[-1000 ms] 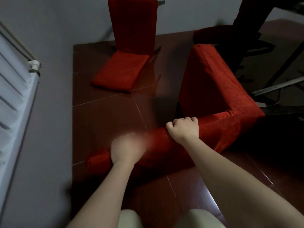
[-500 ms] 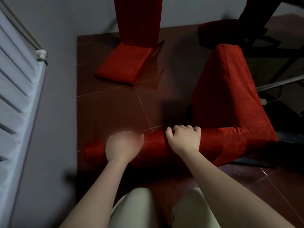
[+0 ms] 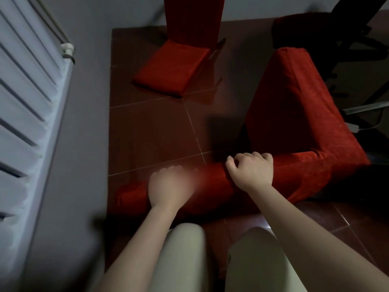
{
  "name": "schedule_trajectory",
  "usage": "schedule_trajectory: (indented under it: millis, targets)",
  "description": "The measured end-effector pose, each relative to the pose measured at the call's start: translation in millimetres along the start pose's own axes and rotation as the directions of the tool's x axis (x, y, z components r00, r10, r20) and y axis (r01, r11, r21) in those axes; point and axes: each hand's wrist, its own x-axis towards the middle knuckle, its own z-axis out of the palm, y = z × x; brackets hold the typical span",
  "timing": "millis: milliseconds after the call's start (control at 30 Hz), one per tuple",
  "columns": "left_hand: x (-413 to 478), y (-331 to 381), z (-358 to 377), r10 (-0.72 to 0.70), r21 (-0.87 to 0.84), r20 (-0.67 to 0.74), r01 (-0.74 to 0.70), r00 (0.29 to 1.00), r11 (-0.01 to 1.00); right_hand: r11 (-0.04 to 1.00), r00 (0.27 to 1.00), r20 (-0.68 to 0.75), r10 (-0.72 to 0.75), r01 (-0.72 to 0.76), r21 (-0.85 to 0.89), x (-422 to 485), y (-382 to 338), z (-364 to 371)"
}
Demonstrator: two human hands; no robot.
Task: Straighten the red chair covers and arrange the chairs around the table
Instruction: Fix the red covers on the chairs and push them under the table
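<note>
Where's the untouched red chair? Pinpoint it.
In the head view, top centre, the untouched red chair stands by the far wall, right of the radiator.

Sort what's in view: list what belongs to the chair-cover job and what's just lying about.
Job:
- near red-covered chair, its top edge gripped by the right hand
- left hand, blurred, on the same edge
- far red-covered chair

Just there:
- radiator
- grey metal bar
- dark frame, too dim to identify

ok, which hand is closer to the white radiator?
Left. The left hand rests on the red chair back toward the radiator side; the right hand grips it farther along, away from the radiator.
</note>
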Motion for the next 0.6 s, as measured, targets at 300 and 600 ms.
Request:
schedule_trajectory:
  millis: [300,600]
  targets:
    - [20.6,-34.7,-24.9,0.018,-0.176,0.088,-0.002,0.996,0.984,0.990,0.993,0.106,-0.047,0.032,0.134,6.9,-23.4,-13.6]
    - [-11.6,-123.0,-19.3,-0.232,-0.774,0.160,0.268,0.959,0.573,0.922,0.930,0.142,-0.338,0.297,0.250,-14.3,-141.6,-9.9]
